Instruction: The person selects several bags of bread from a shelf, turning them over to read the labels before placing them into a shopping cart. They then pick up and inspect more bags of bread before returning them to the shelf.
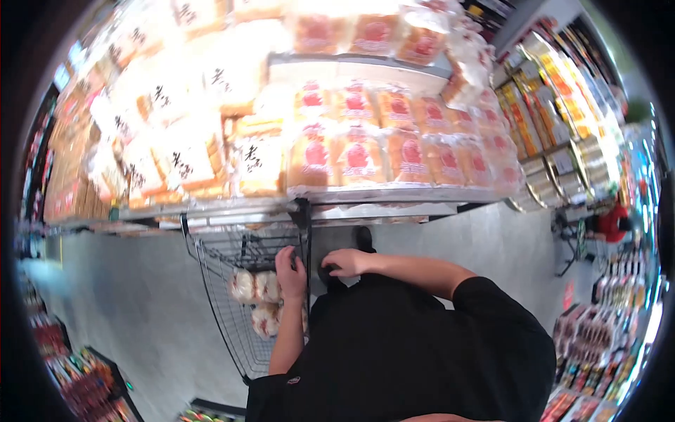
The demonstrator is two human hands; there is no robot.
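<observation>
My left hand [290, 271] is wrapped around the black handle bar [306, 243] of a wire shopping cart [221, 309]. Just to its right, my right hand [344, 261] curls over a dark end piece of the same handle [329, 276], with the forearm reaching in from the right. Inside the cart lie several clear bags of round buns [253, 288]. The cart stands right against a store shelf [365, 198] stacked with packaged bread loaves bearing red labels [358, 158].
More bread bags with black lettering [176, 155] fill the shelf's left part. A further aisle of packaged goods [548, 119] runs at the right, and snack racks [598, 344] at the lower right. Grey floor [126, 302] lies left of the cart.
</observation>
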